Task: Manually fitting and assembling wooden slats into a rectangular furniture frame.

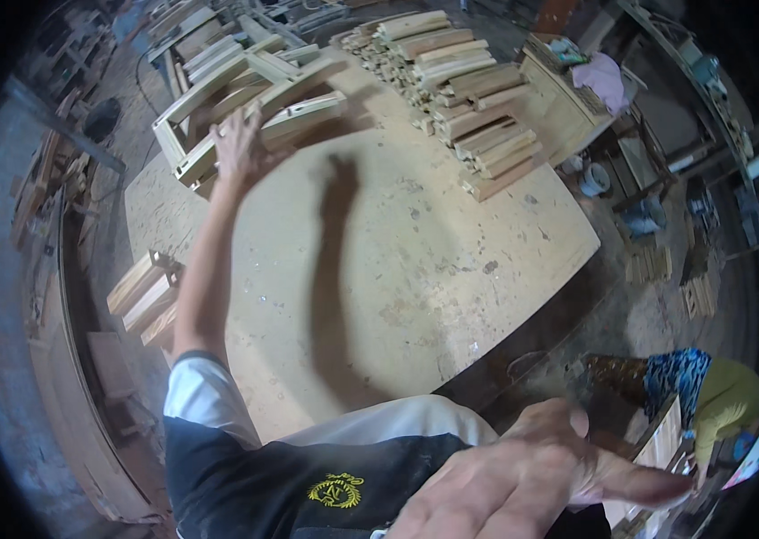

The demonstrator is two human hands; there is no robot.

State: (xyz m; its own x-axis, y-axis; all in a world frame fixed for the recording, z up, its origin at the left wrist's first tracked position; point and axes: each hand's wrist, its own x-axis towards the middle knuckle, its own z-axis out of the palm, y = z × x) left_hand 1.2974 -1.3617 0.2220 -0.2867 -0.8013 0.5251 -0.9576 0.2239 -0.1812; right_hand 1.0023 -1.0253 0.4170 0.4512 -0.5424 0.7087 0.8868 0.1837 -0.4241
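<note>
My left hand [238, 144] reaches far across the plywood table [415, 269], fingers spread, resting on a wooden frame piece [294, 117] at the edge of a pile of joined pale frames [218, 85]. It does not appear to grip anything. My right hand [532, 476] hovers close to the camera at the lower right, fingers extended and apart, holding nothing. A long stack of short cut wooden blocks [460, 90] runs along the far right side of the table.
Short planks [146, 296] lean by the table's left side. A wooden cabinet with a pink cloth [600, 81] stands at the back right. Another person in a yellow and blue top [712, 395] bends over wood at the lower right. Buckets [595, 180] sit on the floor.
</note>
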